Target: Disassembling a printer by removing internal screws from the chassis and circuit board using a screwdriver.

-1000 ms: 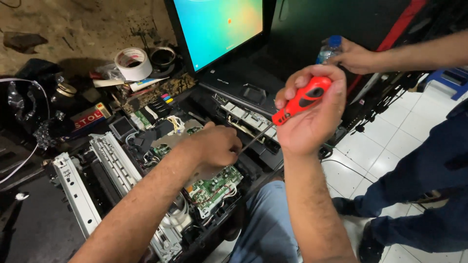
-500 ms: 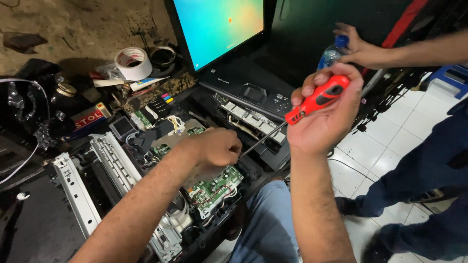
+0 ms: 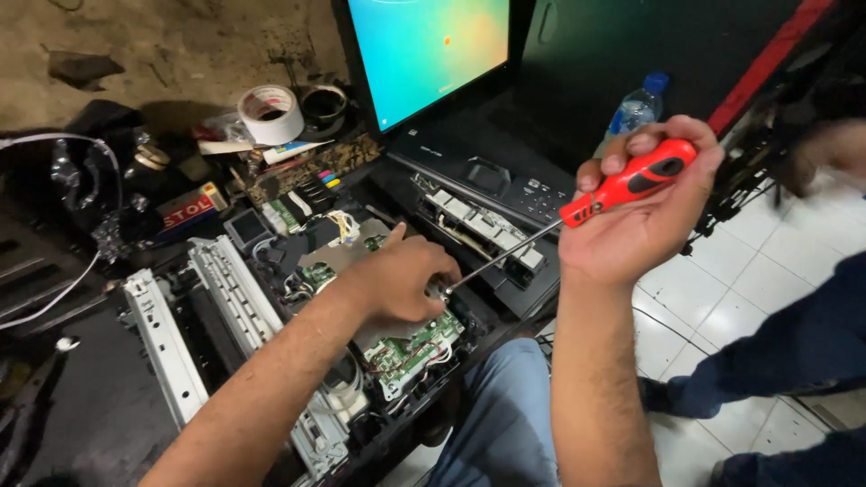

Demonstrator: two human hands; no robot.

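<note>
A red-handled screwdriver [image 3: 631,183] is gripped in the right hand [image 3: 642,209], right of centre in the frame, its thin shaft slanted down and left so the tip meets a spot at the left hand [image 3: 403,281]. That left hand is curled narrow at the centre of the frame, fingertips pinched at the tip — apparently to steady it over the opened printer [image 3: 298,298]. A green circuit board [image 3: 410,347] lies just below; a tape roll [image 3: 271,114] sits upper left.
</note>
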